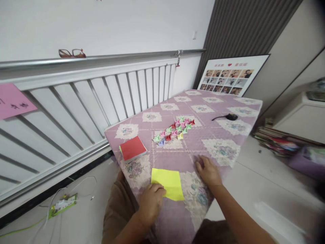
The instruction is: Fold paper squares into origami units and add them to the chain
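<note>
A yellow sheet of paper (171, 181) lies near the table's front end, with a faint crease across it. My left hand (153, 196) is closed at its lower left edge, fingers bent over the paper. On the tablecloth to the right of the sheet rests my right hand (208, 171), apart from the paper. Its fingers are loosely bent and spread, with nothing seen in them. A stack of square paper with a red top sheet (132, 149) sits to the left. Several small folded paper pieces (174, 132) in red, pink, green, yellow and blue stand in rows farther back.
A purple floral tablecloth (175, 154) covers the table. Toward its right side lies a black object with a short cord (231, 117). A white radiator (122, 91) runs along the left, with glasses (72, 53) on its pipe. A power strip (63, 204) lies on the floor.
</note>
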Motion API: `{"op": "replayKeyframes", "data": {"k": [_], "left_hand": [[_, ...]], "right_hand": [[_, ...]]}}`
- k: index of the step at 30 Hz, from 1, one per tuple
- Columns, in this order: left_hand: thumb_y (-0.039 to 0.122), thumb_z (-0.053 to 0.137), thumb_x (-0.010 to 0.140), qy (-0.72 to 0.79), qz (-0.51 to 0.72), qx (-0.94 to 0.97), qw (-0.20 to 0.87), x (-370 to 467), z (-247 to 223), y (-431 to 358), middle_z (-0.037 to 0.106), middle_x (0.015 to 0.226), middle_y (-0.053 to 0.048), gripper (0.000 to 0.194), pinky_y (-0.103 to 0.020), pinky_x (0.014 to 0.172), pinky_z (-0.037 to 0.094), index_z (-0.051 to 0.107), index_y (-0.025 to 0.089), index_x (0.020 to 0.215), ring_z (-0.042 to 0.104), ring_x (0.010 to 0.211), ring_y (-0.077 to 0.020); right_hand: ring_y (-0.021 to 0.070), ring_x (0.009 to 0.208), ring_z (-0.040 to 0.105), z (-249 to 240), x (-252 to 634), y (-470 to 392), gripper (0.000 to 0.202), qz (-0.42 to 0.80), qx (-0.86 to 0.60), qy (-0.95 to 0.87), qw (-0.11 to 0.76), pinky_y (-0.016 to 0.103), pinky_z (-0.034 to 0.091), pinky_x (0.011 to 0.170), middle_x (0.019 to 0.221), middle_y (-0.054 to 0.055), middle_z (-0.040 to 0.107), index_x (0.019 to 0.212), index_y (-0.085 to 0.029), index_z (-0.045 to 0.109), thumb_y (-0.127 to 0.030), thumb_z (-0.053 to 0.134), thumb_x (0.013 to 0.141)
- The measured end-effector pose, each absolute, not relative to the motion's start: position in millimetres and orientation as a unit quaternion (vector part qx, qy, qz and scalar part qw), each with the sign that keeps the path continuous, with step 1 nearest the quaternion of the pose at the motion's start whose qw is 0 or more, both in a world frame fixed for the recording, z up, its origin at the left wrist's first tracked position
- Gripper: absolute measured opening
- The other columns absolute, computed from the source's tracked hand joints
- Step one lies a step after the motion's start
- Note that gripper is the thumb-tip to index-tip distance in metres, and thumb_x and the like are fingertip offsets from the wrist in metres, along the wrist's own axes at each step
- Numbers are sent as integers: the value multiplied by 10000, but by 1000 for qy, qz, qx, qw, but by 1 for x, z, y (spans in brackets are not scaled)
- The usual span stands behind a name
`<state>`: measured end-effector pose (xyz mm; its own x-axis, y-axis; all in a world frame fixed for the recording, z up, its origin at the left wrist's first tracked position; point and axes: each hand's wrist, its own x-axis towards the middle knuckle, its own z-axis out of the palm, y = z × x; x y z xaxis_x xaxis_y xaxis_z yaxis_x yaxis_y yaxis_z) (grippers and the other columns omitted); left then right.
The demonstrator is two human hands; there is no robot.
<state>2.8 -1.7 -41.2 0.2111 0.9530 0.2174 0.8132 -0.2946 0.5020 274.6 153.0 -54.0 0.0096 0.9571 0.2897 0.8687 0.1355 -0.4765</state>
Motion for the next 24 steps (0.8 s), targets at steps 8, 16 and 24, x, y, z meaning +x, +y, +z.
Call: {"op": "replayKeyframes", "data": {"k": [8, 16, 24], "left_hand": [[67, 472, 844, 570, 192, 782, 166, 10, -35, -33, 676, 1064, -33, 336, -364, 875, 471, 688, 247, 1029, 582, 977, -215], [104, 479, 835, 548, 161, 795, 206, 20, -21, -47, 686, 1022, -42, 312, -355, 847, 486, 688, 256, 1010, 609, 946, -221], [172, 482, 808, 640, 232, 682, 269, -14, -38, -39, 682, 1064, -55, 375, -343, 877, 476, 595, 204, 1164, 625, 965, -207]], "right_hand": [[213, 1097, 581, -67, 260, 56, 320, 192, -545, -746, 332, 390, 438, 966, 1182, 89, 640, 1056, -203, 624, -293, 411, 835], [294, 1358, 317, -59, 236, -16, 236, 154, -519, -797, 267, 519, 306, 1054, 1389, 50, 491, 988, -271, 665, -276, 568, 773], [302, 1318, 369, -68, 232, -13, 236, 127, -547, -787, 256, 506, 331, 1038, 1332, 44, 540, 979, -286, 696, -407, 530, 863]]}}
